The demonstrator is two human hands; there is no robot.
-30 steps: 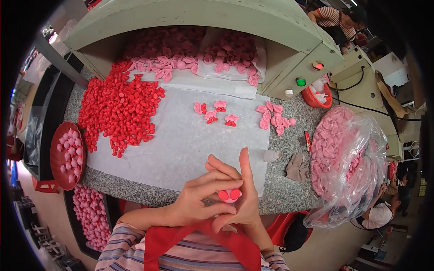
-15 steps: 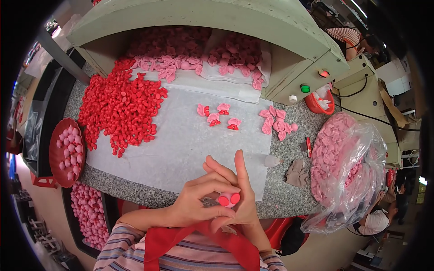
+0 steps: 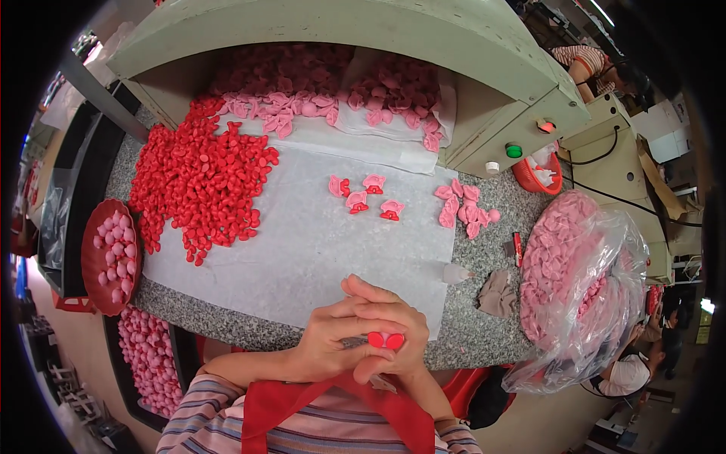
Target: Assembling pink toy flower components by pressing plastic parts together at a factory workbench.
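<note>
A: What is the work laid out on?

B: A speckled grey tabletop [image 3: 470,329], mostly under white paper [image 3: 302,246]. A pale green cabinet [image 3: 340,23] spans its back edge, in a workshop where a person in a striped top [image 3: 581,57] shows beyond the back right corner.

A: And the counts?

B: Four pink-and-red pieces [image 3: 391,209] lie on the paper, towards the back. Right of them sits one cluster of pink pieces [image 3: 470,216]; nearer the right edge, one bottle [image 3: 454,273] and one grey cloth [image 3: 497,293]. The heap of red pieces [image 3: 204,181] by the left edge is too many to count. One red dish [image 3: 92,265] at that edge holds over a dozen pink balls [image 3: 111,256].

A: Where is the piece being handled?

B: One piece with two red discs [image 3: 394,341] is between the hands, by the front edge. The left hand [image 3: 329,337] has its fingers clamped on it. The right hand [image 3: 410,342] wraps close against it; I can't tell whether those fingers grip.

A: What else is obscured?

B: The held piece's back is covered by the hands. The cabinet's depths are dark, and wrinkled clear plastic [image 3: 582,280] by the right edge blurs its pink contents.
</note>
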